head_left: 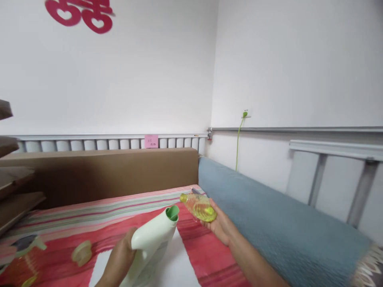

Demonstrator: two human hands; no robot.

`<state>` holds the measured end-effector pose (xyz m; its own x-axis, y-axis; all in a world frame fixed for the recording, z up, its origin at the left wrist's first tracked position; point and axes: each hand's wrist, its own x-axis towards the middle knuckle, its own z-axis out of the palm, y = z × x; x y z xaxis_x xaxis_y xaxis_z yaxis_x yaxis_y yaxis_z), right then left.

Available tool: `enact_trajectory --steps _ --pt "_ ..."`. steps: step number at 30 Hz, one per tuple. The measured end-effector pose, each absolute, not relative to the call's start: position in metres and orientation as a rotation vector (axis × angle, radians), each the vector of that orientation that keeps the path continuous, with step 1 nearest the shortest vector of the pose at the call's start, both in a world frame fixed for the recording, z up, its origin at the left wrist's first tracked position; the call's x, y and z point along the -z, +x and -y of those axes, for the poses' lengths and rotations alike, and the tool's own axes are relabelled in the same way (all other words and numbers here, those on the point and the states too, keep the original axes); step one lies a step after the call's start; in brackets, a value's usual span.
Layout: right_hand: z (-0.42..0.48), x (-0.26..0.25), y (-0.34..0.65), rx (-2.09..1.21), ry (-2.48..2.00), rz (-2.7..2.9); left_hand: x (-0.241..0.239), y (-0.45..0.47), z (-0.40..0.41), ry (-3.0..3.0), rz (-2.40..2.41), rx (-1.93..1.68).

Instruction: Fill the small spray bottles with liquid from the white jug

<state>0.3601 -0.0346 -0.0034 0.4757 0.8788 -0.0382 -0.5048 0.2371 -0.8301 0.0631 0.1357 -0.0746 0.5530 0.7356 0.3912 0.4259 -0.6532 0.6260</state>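
Observation:
My left hand (123,252) is closed around a pale green detergent bottle (154,235). The bottle leans to the right, and its uncapped mouth shows a green pouring spout (172,213). My right hand (220,226) grips a small clear bottle (201,208) with yellow liquid in it, from its base end. The clear bottle lies nearly on its side in the air, its yellow neck pointing left and slightly up. The two bottles are apart. On the striped cloth to the left sits a pale cream cap (81,253). Under the detergent bottle lies a white sheet (176,263).
A clear spray bottle (25,261) stands at the lower left, partly cut off. Stacked brown shelves or boxes (18,199) rise at the left edge. A long brown box (119,173) lines the back, and a blue-covered side (257,207) runs along the right.

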Motion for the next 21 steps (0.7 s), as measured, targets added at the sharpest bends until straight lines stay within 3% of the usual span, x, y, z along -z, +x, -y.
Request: enact_trajectory --steps 21 --pt "0.038 -0.029 0.357 -0.904 -1.13 0.682 0.063 0.059 -0.123 2.271 -1.033 -0.815"
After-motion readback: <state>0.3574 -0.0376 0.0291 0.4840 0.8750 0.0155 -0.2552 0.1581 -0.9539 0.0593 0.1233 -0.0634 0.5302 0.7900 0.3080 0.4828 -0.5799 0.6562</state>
